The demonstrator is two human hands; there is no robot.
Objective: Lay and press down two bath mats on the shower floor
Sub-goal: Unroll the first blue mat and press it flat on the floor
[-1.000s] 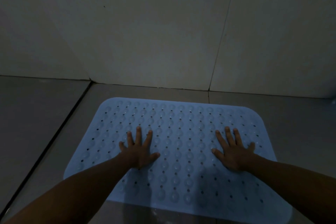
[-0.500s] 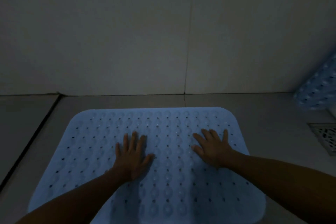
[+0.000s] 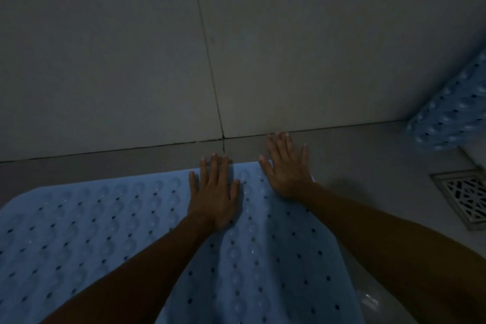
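A person's left hand (image 3: 214, 193) and right hand (image 3: 286, 166), fingers straight, are pressing flat on a blue bath mat (image 3: 105, 231) lying on the grey-tiled shower floor (image 3: 368, 166) beside a floor drain (image 3: 464, 196).

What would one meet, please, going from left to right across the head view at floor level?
Blue bath mat → left hand → right hand → floor drain; the second mat leans at the far right, higher up.
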